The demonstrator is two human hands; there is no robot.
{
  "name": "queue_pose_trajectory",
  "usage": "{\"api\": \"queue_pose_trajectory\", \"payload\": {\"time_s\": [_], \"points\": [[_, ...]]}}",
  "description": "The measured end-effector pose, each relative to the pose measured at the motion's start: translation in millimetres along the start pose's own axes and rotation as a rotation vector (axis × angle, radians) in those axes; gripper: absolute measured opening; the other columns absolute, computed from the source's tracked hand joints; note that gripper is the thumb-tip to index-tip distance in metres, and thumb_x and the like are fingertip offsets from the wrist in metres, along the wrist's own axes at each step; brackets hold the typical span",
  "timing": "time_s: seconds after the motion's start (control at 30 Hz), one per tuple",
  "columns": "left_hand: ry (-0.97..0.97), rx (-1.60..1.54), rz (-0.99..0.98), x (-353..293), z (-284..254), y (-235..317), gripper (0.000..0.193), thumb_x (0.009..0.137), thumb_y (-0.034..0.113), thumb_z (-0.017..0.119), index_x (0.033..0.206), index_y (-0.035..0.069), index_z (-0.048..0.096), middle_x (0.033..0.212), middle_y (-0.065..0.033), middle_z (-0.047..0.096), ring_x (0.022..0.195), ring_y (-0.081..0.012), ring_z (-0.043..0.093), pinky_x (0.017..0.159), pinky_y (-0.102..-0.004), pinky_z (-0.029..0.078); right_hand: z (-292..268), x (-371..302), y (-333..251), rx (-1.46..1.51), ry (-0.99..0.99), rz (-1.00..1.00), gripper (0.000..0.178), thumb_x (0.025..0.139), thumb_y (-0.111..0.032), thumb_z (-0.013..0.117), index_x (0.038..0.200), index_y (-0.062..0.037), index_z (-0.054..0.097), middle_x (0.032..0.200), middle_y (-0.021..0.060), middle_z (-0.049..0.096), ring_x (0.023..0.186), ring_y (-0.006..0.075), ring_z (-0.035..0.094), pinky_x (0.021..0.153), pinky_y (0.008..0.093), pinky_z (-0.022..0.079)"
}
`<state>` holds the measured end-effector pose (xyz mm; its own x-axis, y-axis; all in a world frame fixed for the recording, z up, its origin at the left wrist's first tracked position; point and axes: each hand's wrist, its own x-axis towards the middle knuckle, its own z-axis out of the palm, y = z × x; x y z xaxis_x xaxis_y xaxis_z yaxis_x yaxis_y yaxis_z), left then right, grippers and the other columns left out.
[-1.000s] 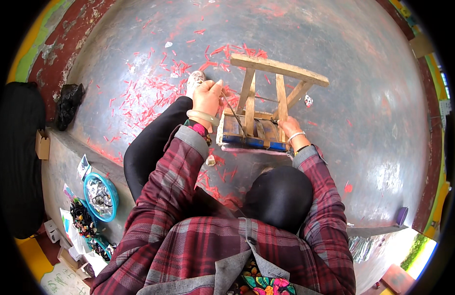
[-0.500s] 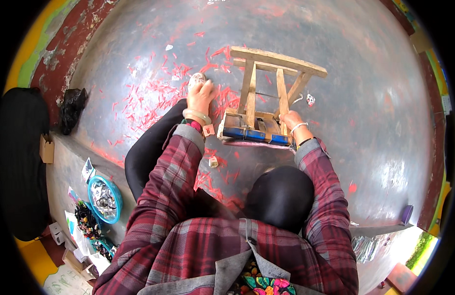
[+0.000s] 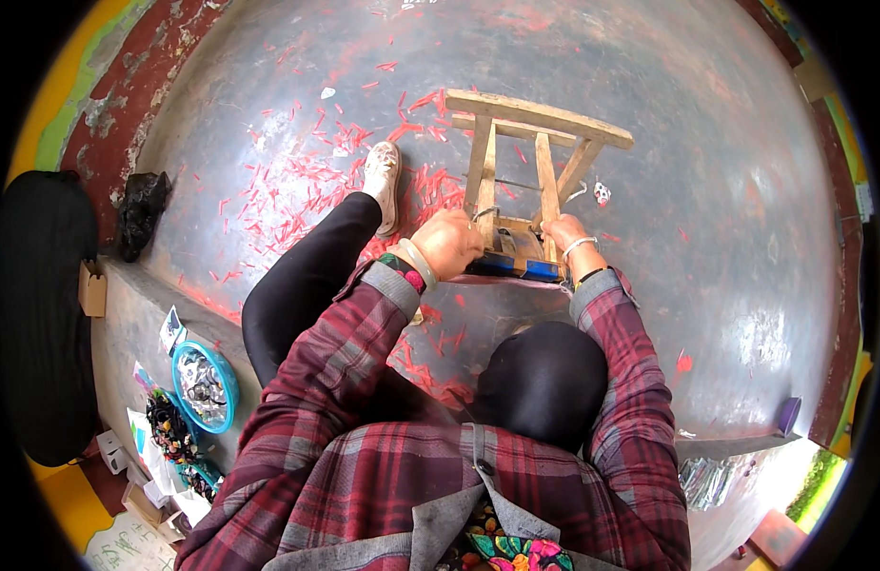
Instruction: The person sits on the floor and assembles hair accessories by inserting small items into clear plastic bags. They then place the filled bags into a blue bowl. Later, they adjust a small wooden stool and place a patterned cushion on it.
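— Head view, looking down past plaid sleeves (image 3: 316,328): picking up a wooden stool (image 3: 545,176), tipped over just ahead of the knees (image 3: 544,385), with legs aimed away from the body and a blue seat edge (image 3: 521,268) turned toward it.

— And on the right?

— Seeing the right hand (image 3: 566,233) closed around a leg (image 3: 549,202), down by the seat (sporting a pale band (image 3: 581,244) at the wrist, too).

— Quickly over to the left!

— Finding the left hand (image 3: 446,244) right at the seat's left corner, back uppermost, fingertips hidden. Cannot tell how wide or narrow, nor whether gripping anything. Showing just beside it: a thin dark strip (image 3: 489,210).

— And round about?

— Spotting red scraps (image 3: 424,99) strewn over the grey floor (image 3: 744,209), plenty near the light shoe (image 3: 383,171). Noting also, far left, a black bag (image 3: 140,214), and nearer the body, a teal basin (image 3: 233,388) full of small shiny pieces.
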<state>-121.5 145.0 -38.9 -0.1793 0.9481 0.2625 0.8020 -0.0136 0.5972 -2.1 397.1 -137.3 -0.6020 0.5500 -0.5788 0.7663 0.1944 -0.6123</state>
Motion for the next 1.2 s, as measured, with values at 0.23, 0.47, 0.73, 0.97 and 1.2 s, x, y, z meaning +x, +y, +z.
{"api": "queue_pose_trajectory", "payload": {"time_s": [0.23,0.47,0.73,0.97,1.2], "points": [[0.085,-0.582,-0.815,0,0,-23,0.018,0.076,0.018,0.061,0.071,0.002,0.065,0.070,-0.0138,0.062,0.064,-0.0260,0.060,0.060,-0.0349,0.046,-3,-5,-10,-0.099,0.007,-0.007,0.025,0.074,-0.017,0.061,0.087,0.0038,0.063,0.075,0.0116,0.064,0.067,0.0210,0.061,0.061,0.0344,0.046],[-0.036,-0.344,-0.774,-3,31,-39,0.025,0.073,0.025,0.066,0.074,0.000,0.063,0.076,-0.0145,0.062,0.073,-0.0258,0.060,0.066,-0.0342,0.046,-3,-13,-17,-0.018,0.002,0.012,0.021,0.075,-0.014,0.060,0.086,0.0039,0.062,0.073,0.0112,0.063,0.068,0.0210,0.061,0.060,0.0339,0.045],[-0.102,-0.051,-0.373,4,19,-14,0.012,0.074,0.015,0.058,0.075,0.005,0.063,0.077,-0.0119,0.059,0.078,-0.0314,0.057,0.071,-0.0379,0.046,1,5,4,0.024,0.000,-0.001,0.021,0.075,-0.014,0.060,0.086,0.0034,0.062,0.072,0.0103,0.062,0.066,0.0212,0.060,0.059,0.0343,0.045],[-0.222,0.103,-0.524,12,20,-3,0.015,0.073,0.018,0.058,0.073,0.004,0.064,0.077,-0.0148,0.062,0.078,-0.0329,0.059,0.071,-0.0391,0.047,1,3,3,0.010,0.007,-0.014,0.019,0.074,-0.014,0.060,0.084,0.0020,0.062,0.072,0.0099,0.062,0.065,0.0206,0.059,0.059,0.0339,0.044],[-0.162,0.298,-0.197,8,16,-3,0.008,0.072,0.007,0.055,0.075,0.001,0.059,0.079,-0.0183,0.060,0.081,-0.0344,0.058,0.071,-0.0419,0.046,1,4,5,0.019,0.013,-0.009,0.019,0.074,-0.014,0.061,0.084,0.0019,0.062,0.071,0.0098,0.062,0.065,0.0207,0.059,0.060,0.0342,0.044]]}}
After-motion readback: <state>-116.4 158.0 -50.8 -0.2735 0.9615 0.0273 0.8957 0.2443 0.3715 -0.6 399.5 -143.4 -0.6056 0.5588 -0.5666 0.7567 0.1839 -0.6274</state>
